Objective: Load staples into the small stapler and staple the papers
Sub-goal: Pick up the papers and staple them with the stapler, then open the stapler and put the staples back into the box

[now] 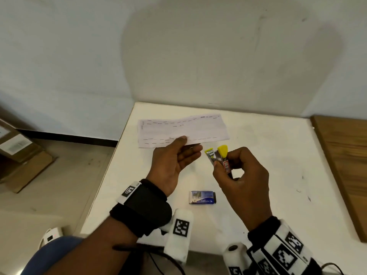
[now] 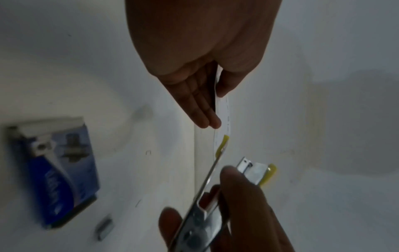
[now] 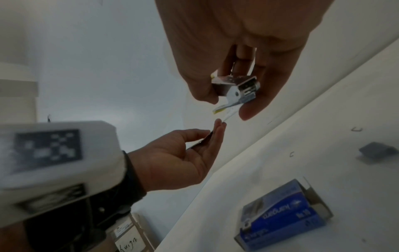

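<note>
Roughly midway: staple box [image 1: 202, 197] sits open on the surface. Right hand [image 1: 243, 175] grips the stapler [image 1: 216, 156], mouth open; left hand [image 1: 174, 157] pinches the papers [image 1: 182, 129] just beyond it. Staples loaded? Can't tell. Stapling pending.

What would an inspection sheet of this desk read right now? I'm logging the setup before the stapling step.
Surface: white table, faint dark marks, a few loose bent staples.
Job's things: papers already carrying rows of staples; small stapler, yellow tips, sprung open; blue staple box lying open.
Clutter: short strip of staples beside the box.
Hands: left hand pinches the papers' near edge; right hand grips the stapler, near that edge.
Cables: dark leads at the wrist cameras.
Surroundings: wooden board to the right, cardboard box on the floor, pale wall.
</note>
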